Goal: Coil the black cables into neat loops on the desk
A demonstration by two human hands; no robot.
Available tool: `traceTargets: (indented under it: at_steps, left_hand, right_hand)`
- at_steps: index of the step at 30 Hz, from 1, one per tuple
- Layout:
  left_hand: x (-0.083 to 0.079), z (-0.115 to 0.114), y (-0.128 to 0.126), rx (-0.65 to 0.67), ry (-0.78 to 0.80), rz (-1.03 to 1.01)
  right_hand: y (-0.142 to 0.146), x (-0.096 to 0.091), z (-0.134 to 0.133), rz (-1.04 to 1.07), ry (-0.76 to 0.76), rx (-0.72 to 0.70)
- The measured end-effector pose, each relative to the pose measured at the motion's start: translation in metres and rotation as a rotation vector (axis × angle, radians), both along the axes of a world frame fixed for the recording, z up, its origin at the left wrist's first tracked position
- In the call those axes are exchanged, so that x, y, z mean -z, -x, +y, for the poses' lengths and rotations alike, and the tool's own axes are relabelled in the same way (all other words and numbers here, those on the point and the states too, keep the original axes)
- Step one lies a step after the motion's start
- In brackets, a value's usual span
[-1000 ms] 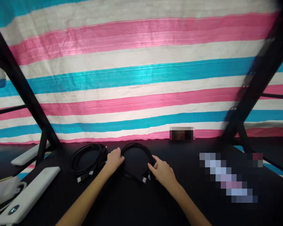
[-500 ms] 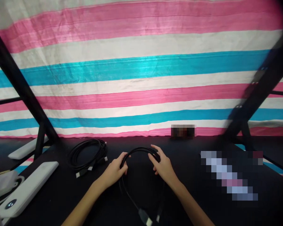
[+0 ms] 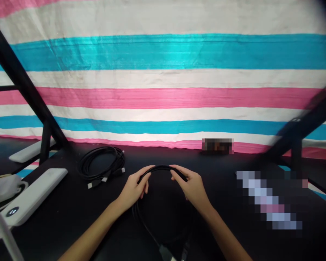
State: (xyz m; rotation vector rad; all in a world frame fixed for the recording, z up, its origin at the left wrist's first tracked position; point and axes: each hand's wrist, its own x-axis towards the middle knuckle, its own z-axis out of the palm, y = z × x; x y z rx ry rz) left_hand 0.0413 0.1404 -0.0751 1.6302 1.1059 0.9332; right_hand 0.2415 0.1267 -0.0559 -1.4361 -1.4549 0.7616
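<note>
Both my hands hold one coiled black cable (image 3: 160, 168) raised off the black table (image 3: 70, 217). My left hand (image 3: 133, 186) pinches the coil's left side and my right hand (image 3: 191, 185) grips its right side, fingers closed around it. The loop arches between the hands and its loose ends with connectors (image 3: 165, 250) hang down towards the bottom edge. A second coiled black cable (image 3: 101, 166) with pale plugs lies flat on the table to the left of my left hand.
A white flat device (image 3: 32, 201) with a lit button and another white bar (image 3: 27, 154) lie at the left. Black frame struts (image 3: 24, 83) slant up on both sides. A striped pink, blue and white sheet (image 3: 163, 90) hangs behind the table.
The coil, which lay flat on the table a second ago, has been lifted by both hands and drawn nearer; its ends now hang down. The view has tilted downward.
</note>
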Motion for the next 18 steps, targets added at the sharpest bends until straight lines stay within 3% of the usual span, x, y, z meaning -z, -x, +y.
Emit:
traceTargets:
  at_steps: [7, 18]
  left_hand:
    - [-0.012, -0.004, -0.002, -0.04, 0.082, -0.078]
    - [-0.007, -0.006, -0.001, -0.058, 0.081, -0.149]
  right_hand:
    - [0.001, 0.008, 0.0, 0.121, 0.032, -0.022]
    - [0.004, -0.002, -0.004, 0.088, 0.053, -0.057]
